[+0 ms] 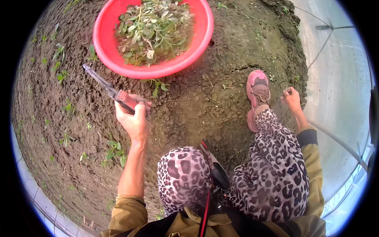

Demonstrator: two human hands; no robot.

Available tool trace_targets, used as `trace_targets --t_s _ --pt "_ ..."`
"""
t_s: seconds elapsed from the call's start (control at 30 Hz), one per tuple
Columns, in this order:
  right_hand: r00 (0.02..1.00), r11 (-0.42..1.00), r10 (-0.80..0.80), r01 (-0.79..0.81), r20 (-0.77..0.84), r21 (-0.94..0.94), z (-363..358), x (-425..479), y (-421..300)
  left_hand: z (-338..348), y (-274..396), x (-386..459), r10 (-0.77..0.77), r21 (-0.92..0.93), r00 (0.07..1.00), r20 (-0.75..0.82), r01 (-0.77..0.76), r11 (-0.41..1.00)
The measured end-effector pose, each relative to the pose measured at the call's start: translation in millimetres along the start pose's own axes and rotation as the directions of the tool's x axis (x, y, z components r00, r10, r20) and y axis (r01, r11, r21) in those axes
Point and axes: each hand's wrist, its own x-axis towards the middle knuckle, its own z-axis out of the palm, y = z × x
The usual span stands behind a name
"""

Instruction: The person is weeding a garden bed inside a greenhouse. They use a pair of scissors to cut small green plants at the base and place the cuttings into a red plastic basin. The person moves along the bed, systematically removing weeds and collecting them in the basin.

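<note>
My left hand [133, 117] grips a narrow metal hand tool [102, 81] with a red handle. Its blade points away to the upper left, above the soil and below the basin. Off to the right, beside the pink shoe [258, 94] on my foot, my right hand [291, 97] has its fingers curled in, and nothing shows in them. A red plastic basin [154, 71] stands on the ground in front of me. Pulled leafy plants [154, 32] are heaped inside it.
Small green seedlings [62, 76] dot the tilled soil [88, 124] on the left. A leafier plant [116, 151] grows by my left forearm. Translucent plastic sheeting [331, 89] walls off the right side. My knees in leopard-print trousers [183, 177] and a red-edged strap [206, 204] are close below.
</note>
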Motion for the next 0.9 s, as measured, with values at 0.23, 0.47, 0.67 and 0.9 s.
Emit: trace_targets --t_s 0.23,0.47,0.67,0.9 --pt "0.975 0.977 -0.177 0.157 -0.135 -0.144 27.6 -3.0 -13.8 43.9 14.0 -2.1 -0.075 0.232 0.976 0.203 0.026 0.972" --pt "0.937 0.937 -0.301 0.255 -0.176 -0.241 58.6 -2.9 -41.1 90.0 17.5 11.1 0.007 0.386 0.877 0.48 -0.219 0.896" --pt "0.863 0.846 -0.482 0.415 -0.148 -0.335 52.2 14.5 -28.9 93.8 14.4 17.9 0.059 0.523 0.625 0.778 -0.697 0.49" --pt "0.979 0.979 -0.14 0.159 -0.146 0.13 45.3 21.8 -51.3 97.6 6.2 16.6 -0.067 0.552 0.577 0.814 -0.733 0.397"
